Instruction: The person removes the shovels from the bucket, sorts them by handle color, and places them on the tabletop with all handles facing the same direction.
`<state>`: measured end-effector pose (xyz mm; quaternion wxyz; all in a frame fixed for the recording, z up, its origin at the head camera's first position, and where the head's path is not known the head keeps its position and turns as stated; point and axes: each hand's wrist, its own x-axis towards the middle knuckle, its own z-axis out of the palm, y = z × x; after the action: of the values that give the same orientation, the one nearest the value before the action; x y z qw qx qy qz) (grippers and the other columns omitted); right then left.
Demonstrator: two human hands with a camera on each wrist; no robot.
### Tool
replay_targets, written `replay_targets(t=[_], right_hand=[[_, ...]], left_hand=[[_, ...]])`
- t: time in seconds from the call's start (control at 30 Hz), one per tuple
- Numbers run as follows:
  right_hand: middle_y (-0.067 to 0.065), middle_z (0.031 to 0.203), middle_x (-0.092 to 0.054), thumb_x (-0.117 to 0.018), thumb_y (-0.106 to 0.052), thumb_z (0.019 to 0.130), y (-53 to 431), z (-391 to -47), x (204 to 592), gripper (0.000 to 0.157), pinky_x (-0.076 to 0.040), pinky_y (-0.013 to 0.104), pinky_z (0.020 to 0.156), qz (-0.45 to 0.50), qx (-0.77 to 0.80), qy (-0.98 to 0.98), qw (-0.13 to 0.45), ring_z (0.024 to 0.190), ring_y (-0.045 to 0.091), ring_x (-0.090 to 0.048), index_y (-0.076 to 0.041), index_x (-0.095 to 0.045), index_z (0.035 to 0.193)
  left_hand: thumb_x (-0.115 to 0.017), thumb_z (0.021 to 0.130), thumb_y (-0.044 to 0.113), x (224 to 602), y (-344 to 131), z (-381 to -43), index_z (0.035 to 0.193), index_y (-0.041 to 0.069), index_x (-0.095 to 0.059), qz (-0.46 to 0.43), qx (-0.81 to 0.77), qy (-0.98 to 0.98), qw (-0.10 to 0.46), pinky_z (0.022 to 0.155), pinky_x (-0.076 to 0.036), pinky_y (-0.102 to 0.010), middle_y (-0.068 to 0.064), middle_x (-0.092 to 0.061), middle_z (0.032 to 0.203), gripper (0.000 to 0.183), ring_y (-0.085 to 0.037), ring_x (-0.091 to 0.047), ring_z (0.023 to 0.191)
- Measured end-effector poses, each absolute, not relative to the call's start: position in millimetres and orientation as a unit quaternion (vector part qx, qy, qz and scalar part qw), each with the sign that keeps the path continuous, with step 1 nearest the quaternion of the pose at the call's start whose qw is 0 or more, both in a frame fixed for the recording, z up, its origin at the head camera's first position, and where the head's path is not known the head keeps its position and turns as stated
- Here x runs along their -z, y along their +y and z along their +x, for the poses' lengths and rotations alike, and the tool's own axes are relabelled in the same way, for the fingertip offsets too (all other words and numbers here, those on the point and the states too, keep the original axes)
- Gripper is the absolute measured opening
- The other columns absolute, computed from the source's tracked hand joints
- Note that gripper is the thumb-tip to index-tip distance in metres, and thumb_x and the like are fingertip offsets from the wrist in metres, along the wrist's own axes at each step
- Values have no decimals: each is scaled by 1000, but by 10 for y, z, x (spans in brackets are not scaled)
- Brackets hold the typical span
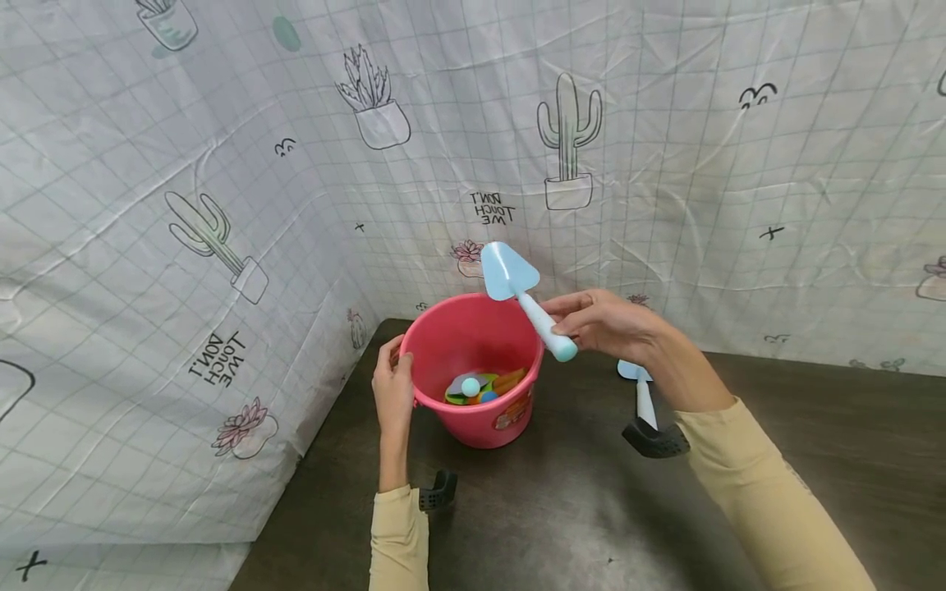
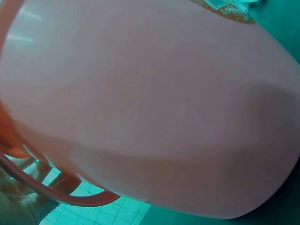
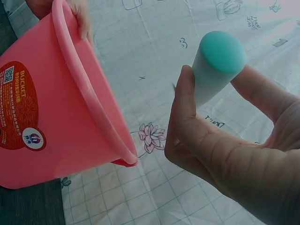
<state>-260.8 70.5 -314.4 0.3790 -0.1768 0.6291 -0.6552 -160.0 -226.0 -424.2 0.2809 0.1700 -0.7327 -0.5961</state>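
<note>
My left hand (image 1: 394, 382) grips the left rim of a pink bucket (image 1: 480, 428), thumb over the edge. In the left wrist view the bucket's wall (image 2: 150, 93) fills most of the picture, with fingers (image 2: 58, 183) beside its handle at lower left. My right hand (image 1: 609, 322) pinches the white handle of a toy trowel (image 1: 510, 275), its light-blue blade pointing up and away above the bucket's right rim. The right wrist view shows the handle's turquoise end (image 3: 223, 52) between thumb and fingers. Orange, green and blue pieces (image 1: 506, 382) and a pale-blue round end (image 1: 470, 387) show inside the bucket.
A second trowel (image 1: 645, 402) lies on the dark table (image 1: 547, 525), partly hidden behind my right wrist. White cloth (image 1: 458, 107) with cactus prints hangs at the back and left, close behind the bucket. A red label (image 3: 18, 103) is on the bucket's side.
</note>
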Motion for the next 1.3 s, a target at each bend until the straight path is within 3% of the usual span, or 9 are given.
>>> replay_targets(t=[0.23,0.47,1.1,1.3], right_hand=[[5,117,-64,-56,0,96,850,-2578,3178,61,-53,35,87,-196,665,620,368,104,19,-61,12,-36,152],[1,122,-63,-56,3,96,1003,-2526,3242,64,-52,34,86,-194,671,623,353,106,16,-60,12,-31,154],[8,122,-71,-58,8,96,1421,-2387,3277,42,-56,36,86,-145,723,583,341,108,21,-68,-9,-54,134],[6,120,-71,-59,11,95,1495,-2358,3355,51,-56,36,86,-135,731,582,329,106,19,-70,0,-40,141]], left_hand=[[-54,104,9,4242,-2259,-1603,139,4,-61,170,596,-733,282,89,-55,-53,-18,-66,128,36,-35,-63,110],[-53,103,10,4253,-2264,-1603,139,5,-61,170,598,-732,279,92,-54,-55,-17,-65,129,37,-36,-62,113],[-54,103,10,4242,-2291,-1575,140,5,-60,176,597,-732,276,95,-54,-54,-17,-64,132,37,-34,-62,114],[-53,103,10,4242,-2300,-1562,140,5,-60,178,595,-735,271,94,-54,-52,-17,-65,132,37,-33,-62,114]])
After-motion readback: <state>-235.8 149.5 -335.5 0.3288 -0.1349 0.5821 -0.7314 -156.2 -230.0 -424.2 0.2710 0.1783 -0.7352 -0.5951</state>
